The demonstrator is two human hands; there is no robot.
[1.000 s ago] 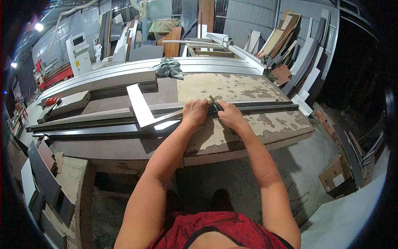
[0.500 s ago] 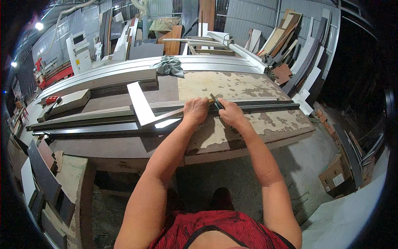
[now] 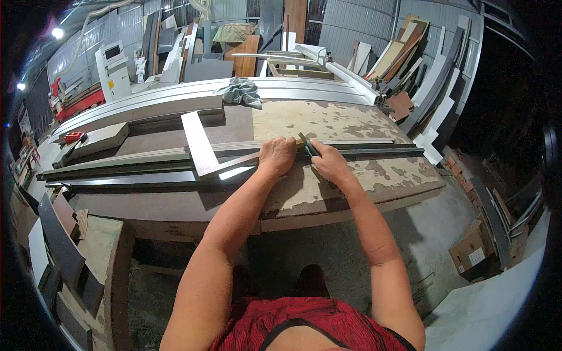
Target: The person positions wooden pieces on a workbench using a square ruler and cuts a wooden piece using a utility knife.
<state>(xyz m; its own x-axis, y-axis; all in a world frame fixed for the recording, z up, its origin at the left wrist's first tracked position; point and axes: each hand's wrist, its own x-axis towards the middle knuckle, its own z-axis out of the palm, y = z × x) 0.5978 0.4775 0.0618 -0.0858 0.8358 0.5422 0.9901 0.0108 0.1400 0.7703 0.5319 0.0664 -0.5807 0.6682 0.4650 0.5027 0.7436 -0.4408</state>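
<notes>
- Left hand [image 3: 277,155] stays pressed flat, unclenched, on the long strip [image 3: 175,157]; right hand [image 3: 329,164] still grasps a small tool [image 3: 308,144] against it;
- Worktable [image 3: 351,181] front edge near; bare surface rightward.

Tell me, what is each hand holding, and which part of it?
The right hand grips a small dark-green tool by its lower end, the tip poking up. The left hand presses flat on the long strip across the workbench, not gripping it.

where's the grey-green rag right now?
Head view: the grey-green rag lies bunched at the far edge of the workbench, upper centre, on the pale curved panel, beyond both hands.
</notes>
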